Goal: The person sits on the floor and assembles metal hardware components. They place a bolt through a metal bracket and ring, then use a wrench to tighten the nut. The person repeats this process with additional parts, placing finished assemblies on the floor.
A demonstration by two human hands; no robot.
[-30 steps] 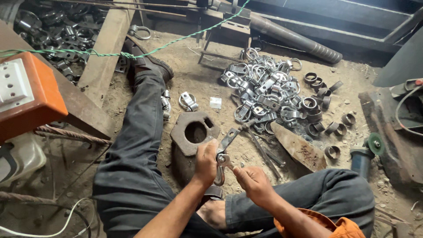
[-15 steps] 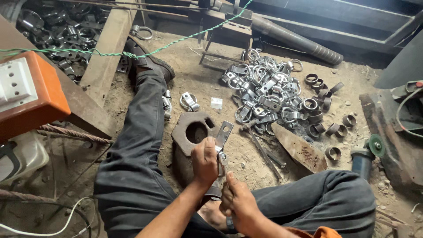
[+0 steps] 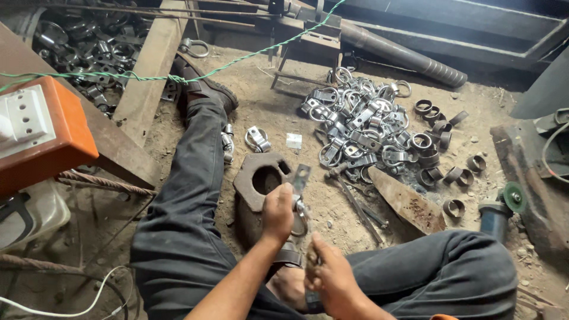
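I sit on a dirt floor with my legs apart. My left hand (image 3: 277,210) grips a flat grey metal strap (image 3: 301,176) with a hole at its top end and holds it upright over a heavy rusty block with a round hole (image 3: 256,179). A ring-shaped part hangs from the strap just below my fingers. Closer to me, my right hand (image 3: 335,283) is closed round a dark, rusty rod-like tool (image 3: 310,261) that points up towards the strap. What kind of tool it is I cannot make out.
A pile of grey metal clamps (image 3: 361,124) lies ahead right, with several dark rings (image 3: 435,127) beside it. A rusty flat blade (image 3: 409,206) and an angle grinder (image 3: 496,212) lie right. An orange box with a white socket (image 3: 41,139), a plank (image 3: 148,77) and a green cord (image 3: 178,74) are left.
My right hand has drawn back towards me, from beside the left hand to below it. The strap in my left hand has swung from slanting right to nearly upright.
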